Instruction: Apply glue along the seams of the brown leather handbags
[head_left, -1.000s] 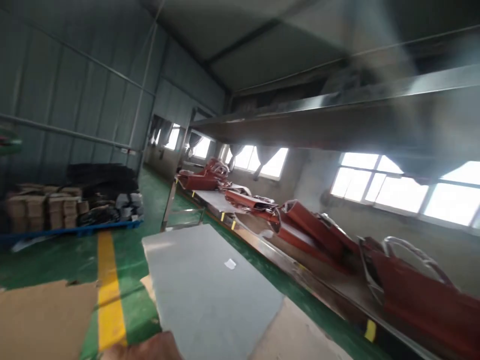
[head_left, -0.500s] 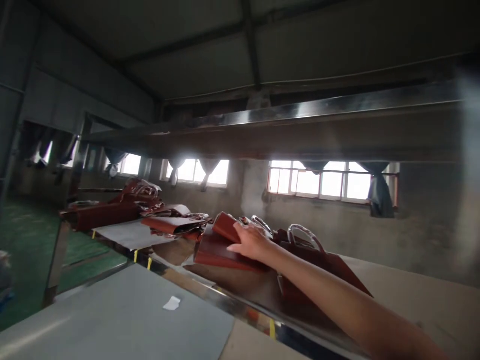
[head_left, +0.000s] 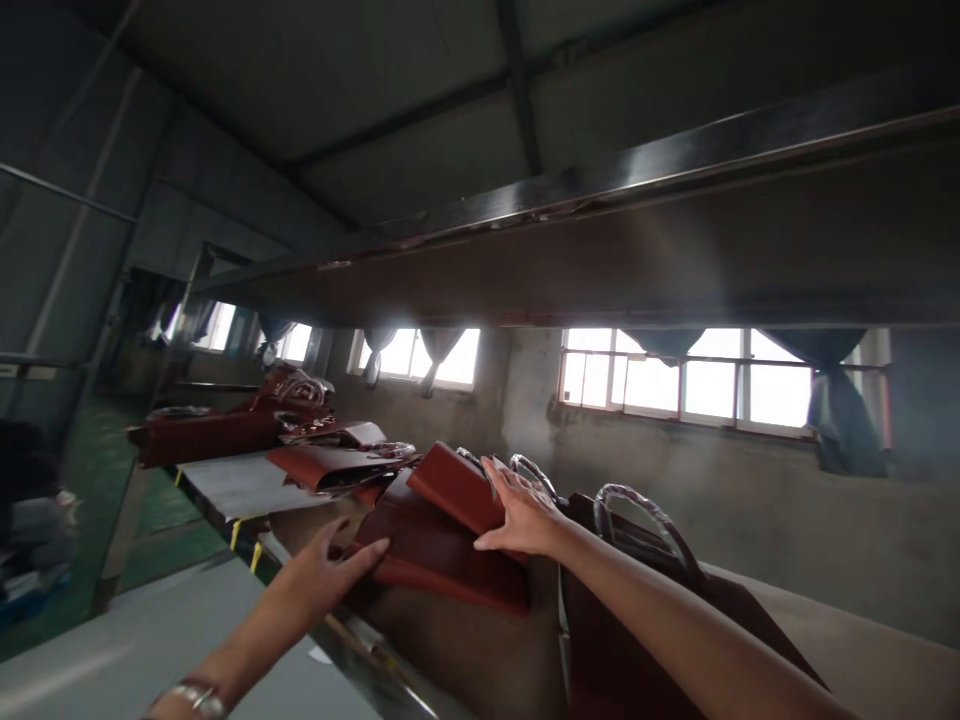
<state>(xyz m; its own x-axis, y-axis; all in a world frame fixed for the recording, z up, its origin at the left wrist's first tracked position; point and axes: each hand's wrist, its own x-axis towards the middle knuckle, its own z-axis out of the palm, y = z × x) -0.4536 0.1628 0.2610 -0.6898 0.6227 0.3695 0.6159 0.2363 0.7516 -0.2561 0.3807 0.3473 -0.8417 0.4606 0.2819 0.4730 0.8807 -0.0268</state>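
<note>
Two reddish-brown handbags lie on the shelf in front of me, one partly over the other. My right hand (head_left: 525, 515) grips the right end of the upper handbag (head_left: 454, 485), its fingers over the top and its thumb on the near side. At the left end of the lower handbag (head_left: 442, 565) is my left hand (head_left: 326, 570), fingers apart, the thumb reaching over the bag's edge. Whether that thumb touches the bag I cannot tell. A darker handbag (head_left: 637, 620) with a wrapped, arched handle (head_left: 637, 505) stands beneath my right forearm.
More reddish-brown bags (head_left: 210, 435) and a flat folded one (head_left: 322, 465) lie along the shelf to the left. A metal-edged upper shelf (head_left: 637, 165) runs overhead. Yellow ties (head_left: 256, 556) hang on the front rail. Below it is a grey surface (head_left: 180, 610); windows (head_left: 690, 375) line the wall.
My left hand has come into view at the lower left, beside the lower handbag. My right hand stays on the upper handbag. The view has shifted, with the bags now nearer.
</note>
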